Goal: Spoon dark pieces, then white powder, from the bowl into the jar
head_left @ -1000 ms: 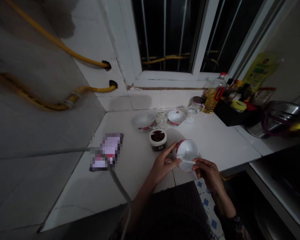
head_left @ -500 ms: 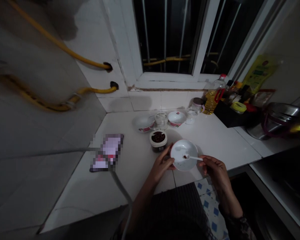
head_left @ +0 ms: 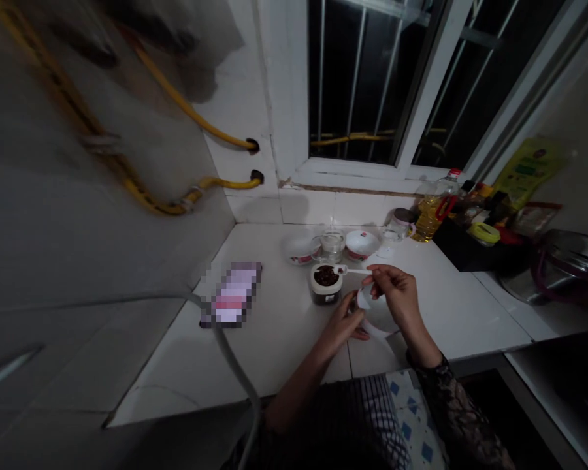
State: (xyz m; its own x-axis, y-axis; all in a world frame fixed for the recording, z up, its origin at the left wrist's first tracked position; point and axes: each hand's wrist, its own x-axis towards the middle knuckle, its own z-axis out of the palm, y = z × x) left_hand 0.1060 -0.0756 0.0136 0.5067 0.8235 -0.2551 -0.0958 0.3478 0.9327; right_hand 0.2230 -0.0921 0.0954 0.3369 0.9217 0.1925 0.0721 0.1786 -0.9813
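My left hand (head_left: 343,320) grips a white bowl (head_left: 379,314) by its left side, just above the counter. Between thumb and fingers my right hand (head_left: 396,294) pinches the handle of a small white spoon (head_left: 357,270). The spoon's head is at the right rim of an open jar (head_left: 325,287), which has a pale rim and holds dark reddish-brown contents. A little of something dark shows on the spoon. My right hand and wrist cover part of the bowl, so most of its inside is hidden.
Behind the jar stand two patterned bowls (head_left: 362,245) and a glass jar (head_left: 332,244). An oil bottle (head_left: 434,209), a black condiment box (head_left: 463,245) and a steel pot (head_left: 553,267) line the right. A pixelated phone (head_left: 235,294) lies left, near a grey cable (head_left: 232,359).
My right hand has moved the spoon up and left from inside the bowl to the jar's rim. The left hand still holds the bowl, now more tilted. The whole view has shifted.
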